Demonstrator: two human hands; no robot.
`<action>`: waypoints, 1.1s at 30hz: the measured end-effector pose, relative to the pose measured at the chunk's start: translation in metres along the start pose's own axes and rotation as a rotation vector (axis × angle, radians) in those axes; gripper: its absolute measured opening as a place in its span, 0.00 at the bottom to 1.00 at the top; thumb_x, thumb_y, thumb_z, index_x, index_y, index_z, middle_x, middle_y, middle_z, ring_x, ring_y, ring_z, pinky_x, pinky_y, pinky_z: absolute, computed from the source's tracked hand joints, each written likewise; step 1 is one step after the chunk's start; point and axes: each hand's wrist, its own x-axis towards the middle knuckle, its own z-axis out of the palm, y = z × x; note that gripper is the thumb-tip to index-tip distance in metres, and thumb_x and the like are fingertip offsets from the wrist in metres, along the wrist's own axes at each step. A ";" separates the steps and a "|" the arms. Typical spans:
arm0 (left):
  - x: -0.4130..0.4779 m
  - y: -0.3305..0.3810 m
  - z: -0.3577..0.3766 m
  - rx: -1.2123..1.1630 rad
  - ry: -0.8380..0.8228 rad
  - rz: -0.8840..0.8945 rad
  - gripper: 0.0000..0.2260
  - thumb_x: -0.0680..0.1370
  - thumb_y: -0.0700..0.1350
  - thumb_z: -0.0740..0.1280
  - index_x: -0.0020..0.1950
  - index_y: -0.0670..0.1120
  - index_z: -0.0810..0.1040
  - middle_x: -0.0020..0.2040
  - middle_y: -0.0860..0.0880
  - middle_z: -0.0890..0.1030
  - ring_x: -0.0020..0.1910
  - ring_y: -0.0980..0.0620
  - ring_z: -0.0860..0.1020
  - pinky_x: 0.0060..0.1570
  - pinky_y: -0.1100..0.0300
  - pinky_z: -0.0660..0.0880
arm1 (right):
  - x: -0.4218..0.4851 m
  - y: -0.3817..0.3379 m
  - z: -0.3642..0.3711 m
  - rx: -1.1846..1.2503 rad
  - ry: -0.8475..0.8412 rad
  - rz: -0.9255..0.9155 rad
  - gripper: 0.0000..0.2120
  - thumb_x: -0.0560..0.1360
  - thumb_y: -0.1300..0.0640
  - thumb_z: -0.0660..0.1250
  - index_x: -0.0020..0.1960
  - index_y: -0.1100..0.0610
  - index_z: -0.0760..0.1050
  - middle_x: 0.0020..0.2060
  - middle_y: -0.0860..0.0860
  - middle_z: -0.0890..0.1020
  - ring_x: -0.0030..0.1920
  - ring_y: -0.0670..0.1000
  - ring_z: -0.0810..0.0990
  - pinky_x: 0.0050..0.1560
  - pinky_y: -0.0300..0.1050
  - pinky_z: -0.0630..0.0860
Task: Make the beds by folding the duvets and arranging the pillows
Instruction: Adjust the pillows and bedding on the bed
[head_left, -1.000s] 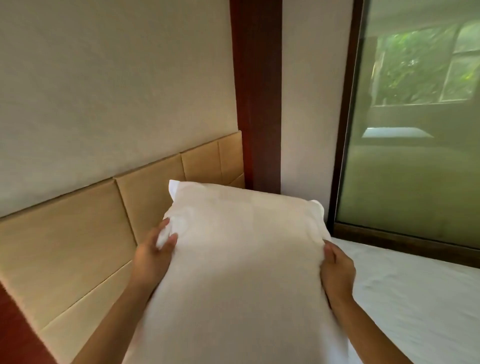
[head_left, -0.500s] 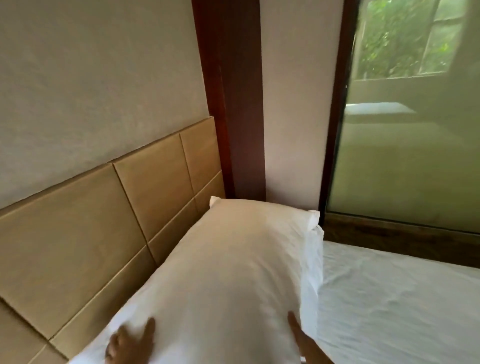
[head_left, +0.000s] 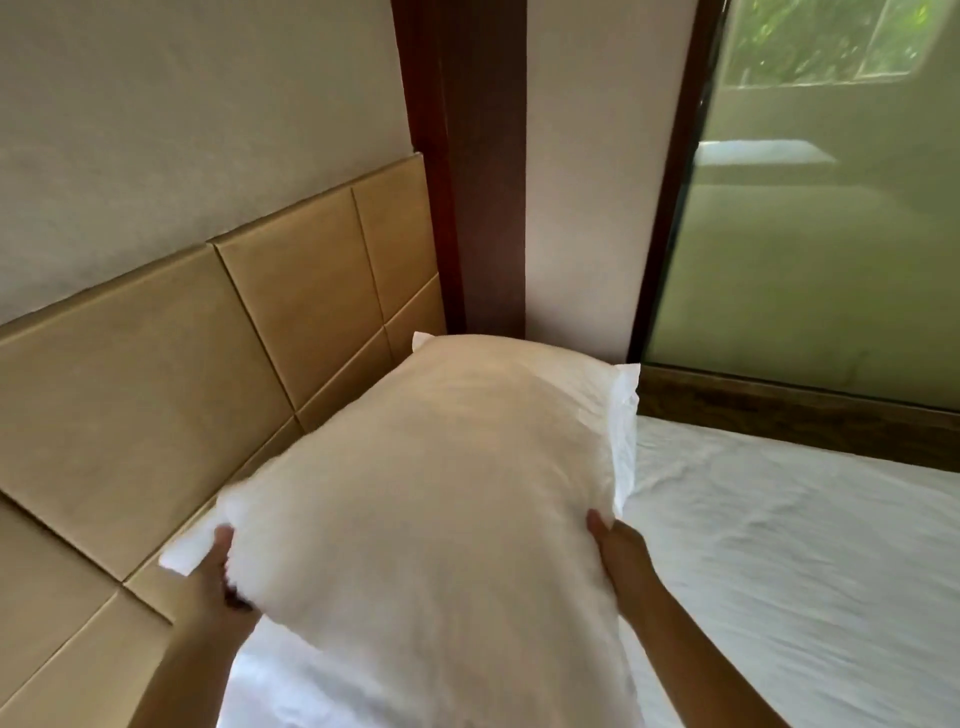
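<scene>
Pillow (head_left: 431, 493), white and plump, fills the middle of the frame. It runs lengthwise from the lower centre up toward the corner where the tan padded headboard (head_left: 156, 374) meets a dark wooden post (head_left: 467, 182). Its left side lies close along the headboard, and whether the two touch cannot be told. The loose open flap of its case hangs at the right edge, over the white bed sheet (head_left: 805, 545).

The left hand (head_left: 215, 577) takes the pillow's left edge at lower left. Its grip is closed round that edge, thumb up against the side and fingers tucked beneath the filling. The right hand (head_left: 618, 551) holds the opposite edge right of centre, thumb pressed against the pillow's side; its fingers are hidden behind the pillow, so the grip shows only in part.

The wrinkled sheet spreads across the lower right. Above it a dark wooden sill (head_left: 779, 415) carries a large glass pane (head_left: 805, 234), with green foliage at the upper right.
</scene>
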 end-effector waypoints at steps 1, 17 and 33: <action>0.010 0.007 -0.006 -0.024 -0.026 0.015 0.09 0.78 0.52 0.64 0.54 0.49 0.76 0.45 0.56 0.84 0.48 0.57 0.81 0.47 0.61 0.79 | -0.010 -0.013 -0.004 0.075 -0.011 -0.023 0.09 0.77 0.54 0.65 0.50 0.60 0.77 0.44 0.55 0.81 0.44 0.53 0.80 0.51 0.47 0.76; 0.005 -0.003 -0.050 0.007 0.044 -0.228 0.11 0.78 0.47 0.66 0.59 0.46 0.73 0.53 0.52 0.76 0.49 0.57 0.77 0.45 0.68 0.76 | -0.095 0.088 0.006 -0.274 -0.298 0.187 0.07 0.78 0.65 0.61 0.46 0.66 0.77 0.37 0.54 0.80 0.38 0.52 0.78 0.41 0.41 0.74; 0.028 -0.019 -0.056 0.614 0.716 0.045 0.26 0.79 0.38 0.32 0.72 0.36 0.58 0.71 0.36 0.62 0.70 0.40 0.62 0.69 0.50 0.56 | -0.100 0.131 -0.010 -0.478 0.289 0.419 0.15 0.74 0.71 0.57 0.32 0.60 0.61 0.23 0.53 0.66 0.24 0.51 0.65 0.19 0.34 0.62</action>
